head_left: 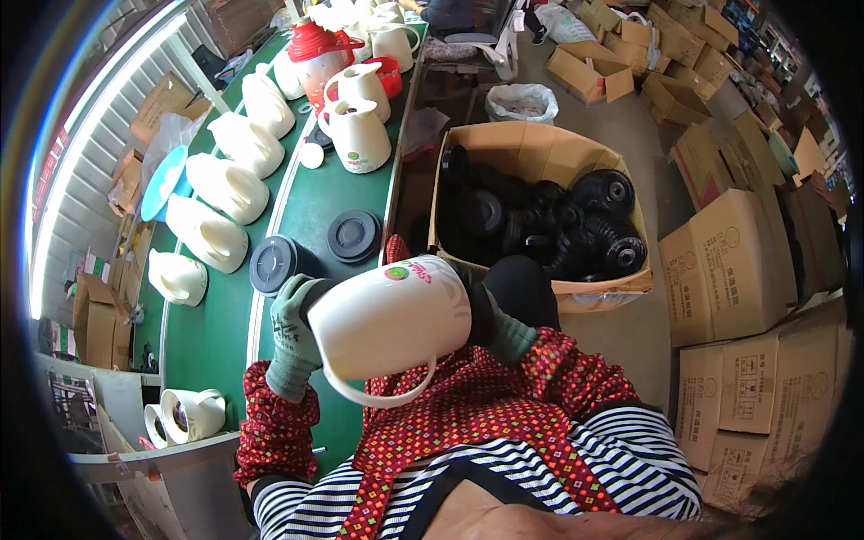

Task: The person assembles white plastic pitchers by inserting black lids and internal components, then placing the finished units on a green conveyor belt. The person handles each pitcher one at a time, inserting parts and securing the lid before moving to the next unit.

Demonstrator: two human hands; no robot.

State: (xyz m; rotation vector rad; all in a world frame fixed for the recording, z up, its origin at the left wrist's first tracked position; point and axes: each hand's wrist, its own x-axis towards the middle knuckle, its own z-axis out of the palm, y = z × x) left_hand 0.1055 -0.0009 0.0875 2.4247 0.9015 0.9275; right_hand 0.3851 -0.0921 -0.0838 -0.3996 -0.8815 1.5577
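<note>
In the head view, I hold the white jug [391, 319] sideways over my lap, off the right edge of the green surface [310, 207] and near its close end. My left hand [297, 328] is clamped on the left end, and my right hand [495, 324] grips the right end; both sets of fingers are partly hidden, so I cannot tell how far they curl. To handle it well, I judge it best to share the weight evenly between both palms, turn it slowly, and leave the handle [387, 396] free of my sleeves. The gloves should help on such a slick shell, but a one-sided squeeze could make it slip.

The jug looks smooth and glossy, rounded in the body, with a small green and pink print along its upper side. Its handle loops down toward me, and I see no dents.
</note>
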